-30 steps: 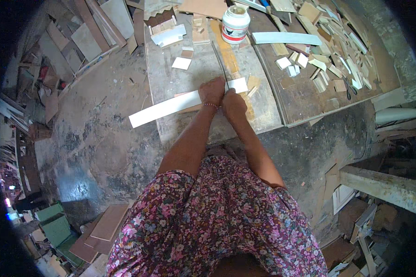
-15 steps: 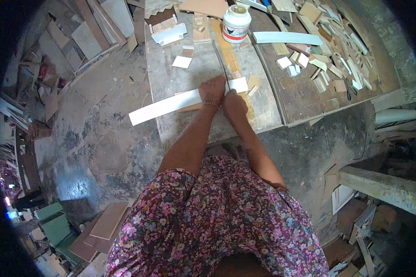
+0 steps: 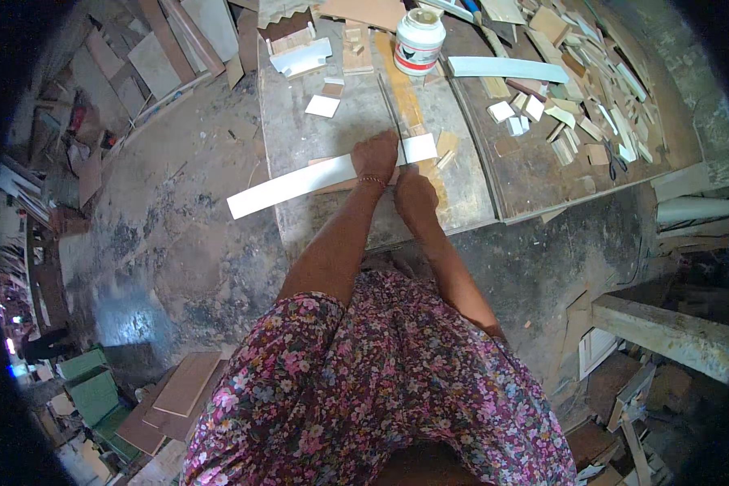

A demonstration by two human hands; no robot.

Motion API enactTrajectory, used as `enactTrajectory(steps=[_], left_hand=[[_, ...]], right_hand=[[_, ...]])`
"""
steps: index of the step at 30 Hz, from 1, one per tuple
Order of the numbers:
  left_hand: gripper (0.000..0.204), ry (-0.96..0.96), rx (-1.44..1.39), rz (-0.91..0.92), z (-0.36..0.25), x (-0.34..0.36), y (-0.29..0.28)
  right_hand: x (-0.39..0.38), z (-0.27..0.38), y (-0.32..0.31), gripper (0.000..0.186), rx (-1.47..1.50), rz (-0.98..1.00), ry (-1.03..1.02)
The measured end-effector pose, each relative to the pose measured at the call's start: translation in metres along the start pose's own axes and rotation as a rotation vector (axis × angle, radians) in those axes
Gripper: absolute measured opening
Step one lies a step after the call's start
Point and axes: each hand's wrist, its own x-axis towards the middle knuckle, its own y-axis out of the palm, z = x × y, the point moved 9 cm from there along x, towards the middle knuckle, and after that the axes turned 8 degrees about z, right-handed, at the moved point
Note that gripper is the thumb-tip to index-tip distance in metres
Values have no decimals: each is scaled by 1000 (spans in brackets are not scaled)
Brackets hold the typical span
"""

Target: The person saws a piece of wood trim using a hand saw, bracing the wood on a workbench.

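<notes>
A long white strip (image 3: pixel 296 185) lies slantwise across the near part of the worktable, its left end jutting past the table's edge. My left hand (image 3: pixel 374 155) is closed over the strip and presses it down. Close beside it, my right hand (image 3: pixel 417 198) is wrapped round the near end of a handsaw (image 3: pixel 390 101). The saw's long, thin dark blade shows almost edge-on, points away from me and crosses the strip just right of my left hand. Its handle is hidden in my fist. A brownish board (image 3: pixel 332 187) shows partly beneath the strip.
A white tub of pale paste (image 3: pixel 419 44) stands open at the back. Wood offcuts (image 3: pixel 579 121) crowd the right tabletop, with scissors (image 3: pixel 616 166) near its edge. A curved white strip (image 3: pixel 506 69) and small white-faced pieces (image 3: pixel 322 106) lie farther back. Boards (image 3: pixel 188 385) rest on the floor.
My right hand has drawn back toward me with the saw, opening a small gap from my left hand. The left hand and the strip stay nearly in place.
</notes>
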Motion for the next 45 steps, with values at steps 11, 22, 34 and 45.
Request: enactTrajectory(steps=[11,22,34,45], left_hand=[[26,39,-17,-50,-6,-4,-5],[19,83,75,-36,-11,0,-6],[15,35,83,20,-6,0,-3],[30,-16,20,-56,-5,-3,-11]], right_hand=[[4,-2,5,32,-55,24,-61],[0,0,-7,28,-12,-70,1],[-2,1,-4,30,4,-37,-33],[5,-1,2,29,-77,0,-45]])
